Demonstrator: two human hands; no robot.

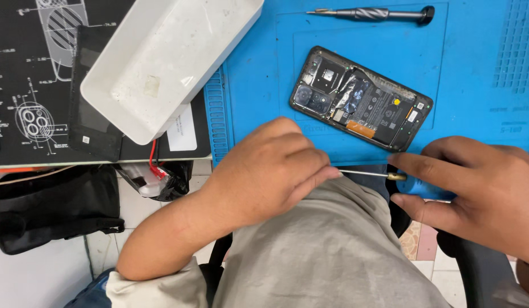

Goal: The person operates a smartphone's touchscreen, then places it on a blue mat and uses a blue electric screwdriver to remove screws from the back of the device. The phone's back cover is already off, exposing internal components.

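An opened black phone (361, 98) lies back-off on the blue work mat (264, 85), its battery and camera module showing. My left hand (270, 168) hovers at the mat's near edge, fingers curled, its fingertips at one end of a thin metal tool (367, 174). My right hand (481, 188) pinches the tool's other, brass-coloured end between forefinger and thumb. The tool spans between both hands just below the phone.
A grey screwdriver (370, 13) lies at the mat's far edge. A white tray (167, 57) sits tilted at the left over a black mat with diagrams (25, 85) and a dark phone panel (90, 120). A black bag (47, 208) lies on the floor.
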